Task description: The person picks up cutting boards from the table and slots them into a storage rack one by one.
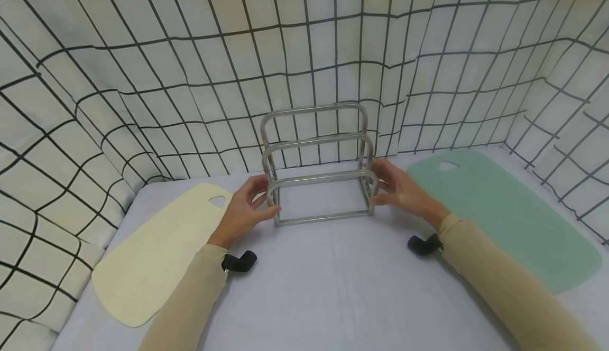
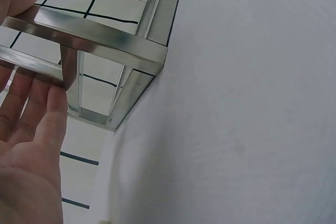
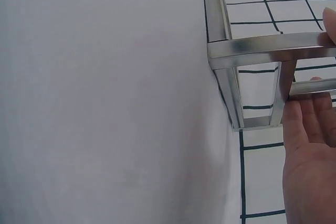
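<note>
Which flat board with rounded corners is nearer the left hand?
The pale yellow board, left of the silver, hooped metal rack; the mint-green board lies to its right.

A shiny silver metal rack (image 1: pixel 323 177) is standing upright on the white tabletop (image 1: pixel 309 287); its three round-cornered loops (image 1: pixel 315 142) are rising one behind another, lowest in front, tallest at the back, and a straight bar (image 1: pixel 323 218) is running along its front base.
</note>
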The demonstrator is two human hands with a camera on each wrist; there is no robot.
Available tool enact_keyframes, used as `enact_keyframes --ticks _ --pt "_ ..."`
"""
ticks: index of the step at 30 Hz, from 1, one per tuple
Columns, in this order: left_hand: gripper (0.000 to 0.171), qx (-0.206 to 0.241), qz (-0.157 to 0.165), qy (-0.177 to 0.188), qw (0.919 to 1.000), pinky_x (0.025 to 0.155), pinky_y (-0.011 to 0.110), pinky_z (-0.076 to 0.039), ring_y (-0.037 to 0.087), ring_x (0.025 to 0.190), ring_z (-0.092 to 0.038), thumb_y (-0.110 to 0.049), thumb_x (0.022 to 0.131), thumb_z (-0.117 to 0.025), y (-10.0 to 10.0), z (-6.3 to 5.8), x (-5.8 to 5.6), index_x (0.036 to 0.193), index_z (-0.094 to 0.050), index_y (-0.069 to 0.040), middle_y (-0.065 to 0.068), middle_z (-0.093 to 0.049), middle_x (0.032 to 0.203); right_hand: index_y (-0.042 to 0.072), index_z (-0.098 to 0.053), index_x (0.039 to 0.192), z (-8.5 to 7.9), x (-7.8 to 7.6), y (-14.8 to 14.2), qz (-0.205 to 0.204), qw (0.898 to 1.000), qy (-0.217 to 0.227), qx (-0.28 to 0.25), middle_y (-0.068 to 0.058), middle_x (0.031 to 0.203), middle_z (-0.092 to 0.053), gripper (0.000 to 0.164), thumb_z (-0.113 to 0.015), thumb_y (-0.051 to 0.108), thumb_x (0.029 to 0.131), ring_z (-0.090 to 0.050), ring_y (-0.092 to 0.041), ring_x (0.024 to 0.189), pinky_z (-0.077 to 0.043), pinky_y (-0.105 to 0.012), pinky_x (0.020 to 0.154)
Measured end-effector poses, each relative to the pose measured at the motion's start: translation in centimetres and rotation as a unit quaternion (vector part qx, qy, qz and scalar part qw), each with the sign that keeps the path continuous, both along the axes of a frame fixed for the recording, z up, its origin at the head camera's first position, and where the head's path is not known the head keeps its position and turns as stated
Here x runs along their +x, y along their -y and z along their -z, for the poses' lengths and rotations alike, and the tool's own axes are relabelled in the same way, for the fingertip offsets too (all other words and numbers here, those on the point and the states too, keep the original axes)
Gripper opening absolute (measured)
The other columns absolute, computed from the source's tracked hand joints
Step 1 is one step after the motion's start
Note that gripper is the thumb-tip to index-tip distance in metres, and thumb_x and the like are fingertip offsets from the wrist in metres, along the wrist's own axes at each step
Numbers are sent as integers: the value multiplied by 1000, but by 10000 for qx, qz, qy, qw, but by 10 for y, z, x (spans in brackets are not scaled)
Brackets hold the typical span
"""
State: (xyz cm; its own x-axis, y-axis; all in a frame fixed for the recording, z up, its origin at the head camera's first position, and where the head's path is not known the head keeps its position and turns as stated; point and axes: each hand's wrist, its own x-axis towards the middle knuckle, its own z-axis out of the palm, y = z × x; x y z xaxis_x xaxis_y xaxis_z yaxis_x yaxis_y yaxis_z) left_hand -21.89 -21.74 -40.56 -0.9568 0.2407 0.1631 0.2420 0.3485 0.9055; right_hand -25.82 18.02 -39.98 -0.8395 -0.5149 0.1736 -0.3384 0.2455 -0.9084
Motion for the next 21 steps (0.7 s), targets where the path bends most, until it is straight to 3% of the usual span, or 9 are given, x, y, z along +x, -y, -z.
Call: enact_keyframes --ticks 21 --pt "76 -52 -18 69 10000 117 22 -44 26 146 -48 -13 84 -84 -1 -4 -1 149 -45 -12 9 -52 150 8 -38 149 -3 2 1 4 10000 55 63 -14 156 -46 79 -75 -4 81 -38 -36 154 -28 -54 129"
